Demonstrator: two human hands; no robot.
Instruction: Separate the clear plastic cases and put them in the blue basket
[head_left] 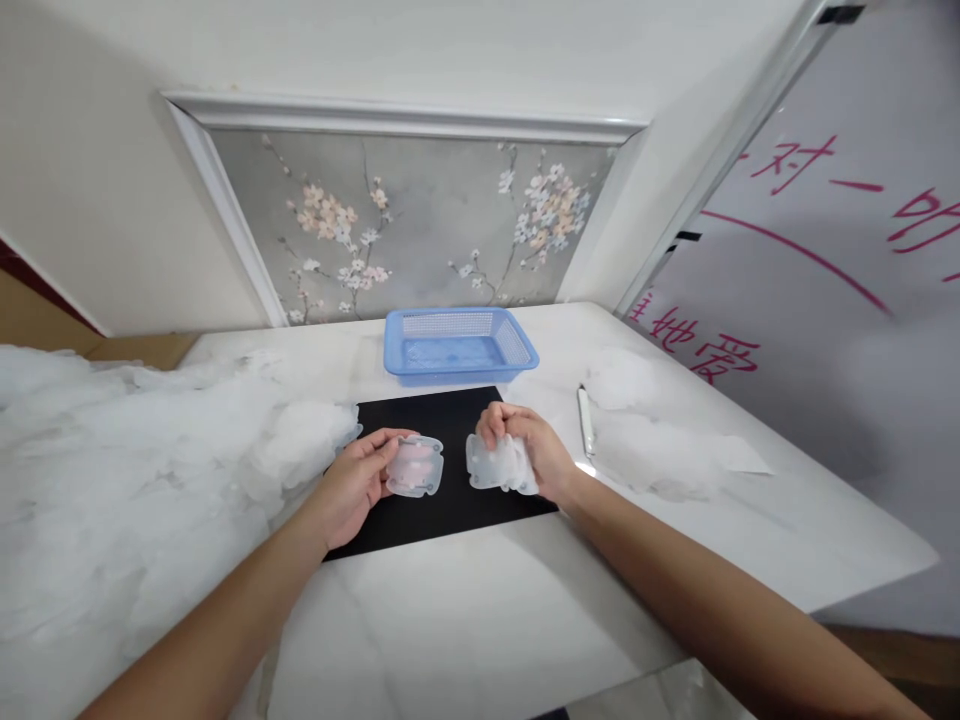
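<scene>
Your left hand (366,467): clamped on one translucent piece (415,467), over the black mat (450,510) | your right hand (541,450): clamped on bunched pieces (491,467), at mat's right edge | blue basket (461,378): behind mat | white pen-like tool (586,422): right of mat

Sheet in the left hand (365,472): thin plastic (420,462), frosted, see-through, smooth. Sheets in the right hand (538,448): same milky plastic (487,466), faint sheen. Big pile (112,510) on one side, smaller pile (660,455) on the other: both cloudy, film-like plastic, soft-looking edges. Mat (450,512) under the hands: flat black, matt, smooth; rubber or plastic, can't tell from here. Basket (461,374): blue moulded plastic, slight shine on the rim, mesh-textured walls. Table (420,625): white, grey-veined, polished, stone-look, picks up soft reflections. Slim tool (585,415): smooth white body, plastic-looking. Wall panel (435,230): printed, matt, papery. Frame (420,122): smooth, white, satin. Whiteboard (840,390): smooth, dull sheen.
</scene>
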